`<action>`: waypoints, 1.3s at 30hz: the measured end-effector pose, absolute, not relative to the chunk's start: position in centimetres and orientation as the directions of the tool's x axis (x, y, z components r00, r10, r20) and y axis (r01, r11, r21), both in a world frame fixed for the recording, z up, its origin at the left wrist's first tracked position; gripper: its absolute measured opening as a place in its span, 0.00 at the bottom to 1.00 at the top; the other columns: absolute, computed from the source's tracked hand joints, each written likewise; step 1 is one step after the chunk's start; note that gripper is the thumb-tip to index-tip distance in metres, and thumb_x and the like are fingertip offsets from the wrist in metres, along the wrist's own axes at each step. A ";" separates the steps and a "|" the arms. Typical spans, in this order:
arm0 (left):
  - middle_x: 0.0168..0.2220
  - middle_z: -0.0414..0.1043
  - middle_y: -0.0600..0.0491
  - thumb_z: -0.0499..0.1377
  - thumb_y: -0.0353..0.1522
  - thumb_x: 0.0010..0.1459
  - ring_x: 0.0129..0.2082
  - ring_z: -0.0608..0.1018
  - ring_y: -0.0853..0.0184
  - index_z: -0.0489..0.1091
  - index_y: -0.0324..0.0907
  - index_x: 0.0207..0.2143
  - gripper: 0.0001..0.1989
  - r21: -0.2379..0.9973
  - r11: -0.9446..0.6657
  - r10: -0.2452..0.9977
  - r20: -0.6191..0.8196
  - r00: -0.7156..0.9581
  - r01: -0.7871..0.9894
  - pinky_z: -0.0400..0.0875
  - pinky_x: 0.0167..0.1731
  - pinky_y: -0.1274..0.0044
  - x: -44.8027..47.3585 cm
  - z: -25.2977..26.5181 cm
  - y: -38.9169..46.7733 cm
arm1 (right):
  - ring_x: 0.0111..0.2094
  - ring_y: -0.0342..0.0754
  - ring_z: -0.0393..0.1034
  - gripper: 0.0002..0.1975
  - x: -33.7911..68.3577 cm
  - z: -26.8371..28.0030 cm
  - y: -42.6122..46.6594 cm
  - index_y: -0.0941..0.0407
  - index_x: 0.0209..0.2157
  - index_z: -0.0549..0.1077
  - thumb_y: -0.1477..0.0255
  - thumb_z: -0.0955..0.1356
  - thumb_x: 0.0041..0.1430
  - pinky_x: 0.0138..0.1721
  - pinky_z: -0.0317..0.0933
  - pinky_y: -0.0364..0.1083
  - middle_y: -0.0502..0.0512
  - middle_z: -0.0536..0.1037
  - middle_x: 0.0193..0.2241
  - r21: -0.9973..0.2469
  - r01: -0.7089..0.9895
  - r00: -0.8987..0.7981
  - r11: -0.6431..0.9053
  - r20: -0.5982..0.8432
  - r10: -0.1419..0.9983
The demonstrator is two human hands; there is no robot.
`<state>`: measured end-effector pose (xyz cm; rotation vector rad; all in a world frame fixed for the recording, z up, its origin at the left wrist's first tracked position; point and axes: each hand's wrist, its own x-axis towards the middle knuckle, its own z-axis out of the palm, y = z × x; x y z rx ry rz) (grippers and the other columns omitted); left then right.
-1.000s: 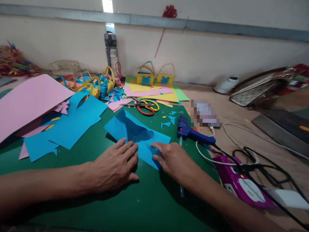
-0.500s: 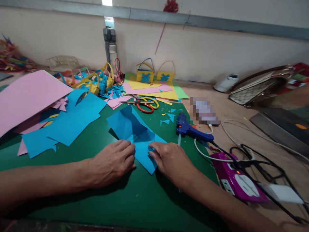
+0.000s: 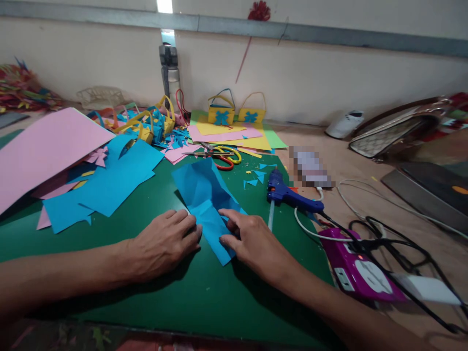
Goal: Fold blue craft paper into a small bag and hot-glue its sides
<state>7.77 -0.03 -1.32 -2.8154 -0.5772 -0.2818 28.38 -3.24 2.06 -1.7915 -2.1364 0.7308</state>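
A creased sheet of blue paper (image 3: 204, 209) lies on the green mat (image 3: 175, 307), partly folded, its far end standing up off the surface. My left hand (image 3: 170, 241) is at its left edge, fingers curled and closed on the paper, fingertips partly hidden. Over the right side of the sheet, my right hand (image 3: 252, 243) has its thumb and forefinger apart, their tips at the paper. A blue glue gun (image 3: 288, 192) with a clear stick rests just beyond my right hand. Scissors (image 3: 223, 158) with red and yellow handles lie behind the sheet.
Blue sheets (image 3: 113, 180) and a large pink sheet (image 3: 54, 151) lie at left. Small yellow paper bags (image 3: 220, 116) stand by the wall. To the right are a purple power strip (image 3: 361, 273), tangled cables (image 3: 395, 243), a blurred phone (image 3: 310, 168) and a handbag (image 3: 380, 136).
My right thumb and forefinger have spread apart on the paper. The sheet's raised far end has shifted slightly right and its folds look flatter. The view has moved a little.
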 end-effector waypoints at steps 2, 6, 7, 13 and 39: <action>0.31 0.66 0.49 0.49 0.34 0.64 0.30 0.67 0.62 0.68 0.40 0.42 0.11 -0.188 -0.884 0.388 0.214 0.897 0.427 0.57 0.26 0.72 7.7 -1.1 0.0 | 0.27 0.46 0.67 0.21 28.4 2.2 -3.3 0.59 0.49 0.70 0.76 0.67 0.51 0.28 0.56 0.43 0.54 0.76 0.29 -0.549 0.829 -0.227 0.107 -0.154 0.962; 0.30 0.66 0.51 0.49 0.34 0.64 0.28 0.66 0.63 0.68 0.43 0.43 0.11 -0.101 -0.877 0.450 0.164 0.878 0.469 0.57 0.25 0.73 7.5 -0.7 0.1 | 0.24 0.43 0.62 0.17 28.5 2.2 -3.3 0.59 0.44 0.72 0.77 0.66 0.49 0.26 0.50 0.42 0.50 0.73 0.25 -0.603 0.792 -0.258 0.093 -0.194 0.946; 0.30 0.66 0.51 0.49 0.34 0.63 0.28 0.66 0.63 0.68 0.43 0.43 0.11 -0.075 -0.875 0.463 0.158 0.872 0.478 0.57 0.25 0.73 7.5 -0.7 0.1 | 0.24 0.42 0.61 0.18 28.5 2.3 -3.2 0.59 0.45 0.72 0.76 0.67 0.49 0.26 0.49 0.42 0.49 0.72 0.24 -0.612 0.786 -0.255 0.084 -0.197 0.947; 0.31 0.65 0.50 0.48 0.34 0.64 0.29 0.66 0.63 0.68 0.43 0.45 0.12 -0.046 -0.870 0.476 0.179 0.861 0.491 0.59 0.26 0.73 7.4 -1.2 0.0 | 0.22 0.40 0.54 0.05 27.9 2.9 -1.3 0.57 0.27 0.70 0.72 0.65 0.55 0.24 0.42 0.43 0.46 0.64 0.20 -0.578 0.803 -0.245 0.147 -0.094 0.965; 0.32 0.66 0.48 0.49 0.36 0.63 0.31 0.68 0.60 0.68 0.38 0.42 0.13 -0.063 -0.848 0.508 0.184 0.841 0.526 0.62 0.27 0.71 7.5 -1.2 -0.3 | 0.22 0.40 0.54 0.16 25.7 2.5 -0.2 0.55 0.16 0.56 0.77 0.63 0.55 0.25 0.43 0.43 0.45 0.60 0.17 -0.470 0.859 -0.280 0.202 -0.101 0.955</action>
